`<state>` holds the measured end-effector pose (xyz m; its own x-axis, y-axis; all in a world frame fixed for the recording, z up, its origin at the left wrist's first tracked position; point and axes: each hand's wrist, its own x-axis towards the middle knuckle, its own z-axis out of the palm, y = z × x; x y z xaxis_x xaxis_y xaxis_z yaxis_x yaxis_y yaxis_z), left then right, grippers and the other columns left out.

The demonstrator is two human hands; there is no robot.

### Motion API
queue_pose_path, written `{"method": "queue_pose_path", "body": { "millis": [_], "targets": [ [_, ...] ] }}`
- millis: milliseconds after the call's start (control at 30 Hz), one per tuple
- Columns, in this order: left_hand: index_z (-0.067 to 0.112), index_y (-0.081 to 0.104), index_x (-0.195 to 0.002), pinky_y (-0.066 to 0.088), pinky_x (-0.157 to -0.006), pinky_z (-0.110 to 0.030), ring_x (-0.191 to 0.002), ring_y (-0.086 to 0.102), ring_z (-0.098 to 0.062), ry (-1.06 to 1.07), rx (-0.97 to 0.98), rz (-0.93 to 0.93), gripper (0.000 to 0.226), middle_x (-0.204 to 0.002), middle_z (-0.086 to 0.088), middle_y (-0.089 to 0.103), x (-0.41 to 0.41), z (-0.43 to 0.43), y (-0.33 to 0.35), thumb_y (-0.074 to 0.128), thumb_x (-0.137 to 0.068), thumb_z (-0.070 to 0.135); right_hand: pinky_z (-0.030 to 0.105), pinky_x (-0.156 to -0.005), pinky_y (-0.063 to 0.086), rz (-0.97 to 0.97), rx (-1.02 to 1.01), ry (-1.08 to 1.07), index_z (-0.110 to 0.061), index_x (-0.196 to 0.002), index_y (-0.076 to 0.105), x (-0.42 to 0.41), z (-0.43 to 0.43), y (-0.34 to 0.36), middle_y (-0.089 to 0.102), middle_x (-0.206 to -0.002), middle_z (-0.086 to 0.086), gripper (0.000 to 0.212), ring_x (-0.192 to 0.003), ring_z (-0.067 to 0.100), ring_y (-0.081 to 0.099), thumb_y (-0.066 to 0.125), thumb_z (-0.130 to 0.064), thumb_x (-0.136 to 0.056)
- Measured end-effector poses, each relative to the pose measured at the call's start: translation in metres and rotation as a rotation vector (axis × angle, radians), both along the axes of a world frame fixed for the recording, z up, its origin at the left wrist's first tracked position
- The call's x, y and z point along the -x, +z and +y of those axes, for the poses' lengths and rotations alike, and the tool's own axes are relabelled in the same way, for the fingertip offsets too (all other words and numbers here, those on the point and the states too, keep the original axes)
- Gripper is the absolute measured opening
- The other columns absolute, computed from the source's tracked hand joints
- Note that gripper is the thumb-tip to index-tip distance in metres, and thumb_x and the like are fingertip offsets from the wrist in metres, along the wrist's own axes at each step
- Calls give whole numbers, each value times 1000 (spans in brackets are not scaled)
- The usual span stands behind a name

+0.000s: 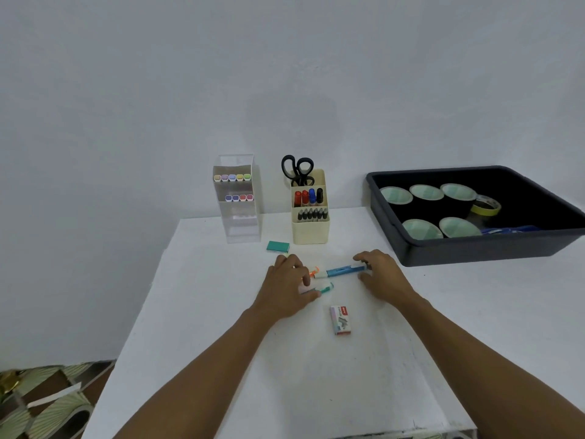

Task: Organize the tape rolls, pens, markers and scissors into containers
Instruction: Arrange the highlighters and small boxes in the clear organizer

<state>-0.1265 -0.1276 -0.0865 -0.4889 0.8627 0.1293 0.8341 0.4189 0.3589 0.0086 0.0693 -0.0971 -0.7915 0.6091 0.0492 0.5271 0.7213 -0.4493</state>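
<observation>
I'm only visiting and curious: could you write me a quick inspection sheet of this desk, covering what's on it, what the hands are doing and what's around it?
Surface: white table, flat.
Job's things: scissors, capped markers and black pens stand in the cream holder; pastel markers in the clear organizer; tape rolls in the black tray; blue marker, green marker and orange marker lie loose.
Clutter: teal box and staples box on the table.
Hands: left hand grips the green marker; right hand pinches the blue marker's end with its fingers.
Cables: nothing seen.
Surroundings: plain wall behind; patterned floor at lower left.
</observation>
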Motion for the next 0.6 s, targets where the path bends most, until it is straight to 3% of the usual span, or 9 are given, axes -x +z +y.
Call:
{"method": "queue_pose_path", "body": {
  "millis": [100,300,433,500,600],
  "targets": [
    [20,64,-105,34,-89,-24,-111,41,-14,53,-71,-92,29,-118,3,52,1,0,4,62,-89,44,25,-88,46,9,-3,29,-17,-111,68,0,-5,7,64,-111,4,22,-93,15,56,60,-10,-92],
    [22,58,-125,34,-103,-29,-122,45,-15,81,-131,-163,33,-134,5,55,8,6,29,58,-94,34,16,-75,51,265,106,201,-24,-93,63,14,-35,56,61,-103,-7,17,-83,7,59,69,-9,-87],
    [16,63,-118,45,-89,-25,-101,57,-15,25,-140,-275,23,-119,-3,66,9,11,39,53,-98,20,25,-81,56,336,251,234,-16,-93,61,26,-53,81,63,-106,-1,15,-91,17,63,68,-4,-87],
    [11,66,-112,48,-85,-24,-97,61,-20,19,-185,-310,20,-110,-5,67,11,10,38,52,-98,13,28,-81,58,371,323,208,-14,-95,62,30,-57,82,64,-107,-1,14,-93,18,65,68,-5,-87],
    [10,65,-115,46,-78,-16,-93,58,-14,44,-221,-363,22,-109,-1,64,11,5,37,52,-98,15,34,-84,58,418,494,130,-16,-99,62,33,-56,73,66,-108,-1,15,-96,19,66,69,-9,-87]
  ]
}}
